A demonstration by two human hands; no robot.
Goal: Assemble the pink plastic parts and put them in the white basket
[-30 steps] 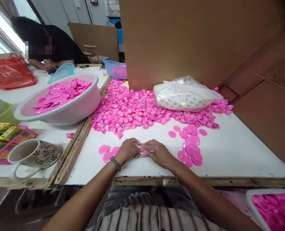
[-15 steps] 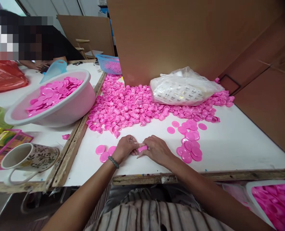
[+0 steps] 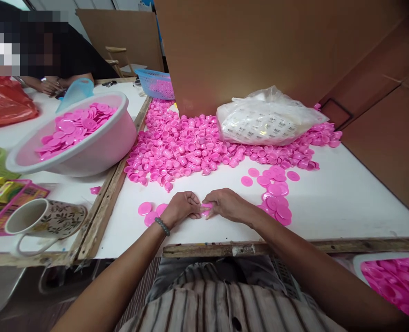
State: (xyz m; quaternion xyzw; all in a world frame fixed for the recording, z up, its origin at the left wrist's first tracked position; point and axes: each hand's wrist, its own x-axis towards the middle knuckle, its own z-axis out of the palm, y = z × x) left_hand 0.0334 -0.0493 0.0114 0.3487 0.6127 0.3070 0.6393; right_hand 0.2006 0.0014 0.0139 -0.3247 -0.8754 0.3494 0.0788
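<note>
My left hand (image 3: pixel 181 207) and my right hand (image 3: pixel 225 203) meet near the front of the white table (image 3: pixel 346 198), fingers curled, both pinching one small pink plastic piece (image 3: pixel 206 207) between them. A few flat pink discs (image 3: pixel 145 209) lie just left of my left hand. More flat discs (image 3: pixel 276 193) are spread to the right of my right hand. Behind my hands sits a wide heap of small pink caps (image 3: pixel 190 147).
A pale pink basin (image 3: pixel 97 147) full of flat discs stands at the left, beside a flowered mug (image 3: pixel 47 220). A clear bag of white sheets (image 3: pixel 266 120) rests on the caps. Cardboard walls (image 3: pixel 260 46) close off the back and right. Another person (image 3: pixel 52 64) sits at the far left.
The camera tilted slightly down. My hands stayed together on the pink piece, fingers shifting a little around it.
</note>
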